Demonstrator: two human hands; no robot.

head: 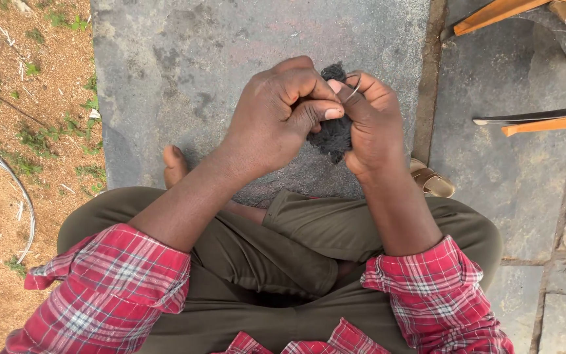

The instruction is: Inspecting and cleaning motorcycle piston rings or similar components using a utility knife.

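Both my hands are raised together over my crossed legs. My left hand (276,115) is closed, its thumb and fingertips pinching the top of a small black crocheted piece (331,136). My right hand (375,124) grips the same black piece from the right side and also holds a thin metal hook (355,88) against its fingers. Most of the black piece is hidden between the two palms. A tuft of it sticks up above the fingers.
I sit cross-legged on a grey stone slab (185,59) in olive trousers and a red checked shirt. A sandal (432,181) lies by my right knee. Orange wooden furniture legs (545,123) stand at upper right. Bare soil with weeds and a cable (14,183) lies left.
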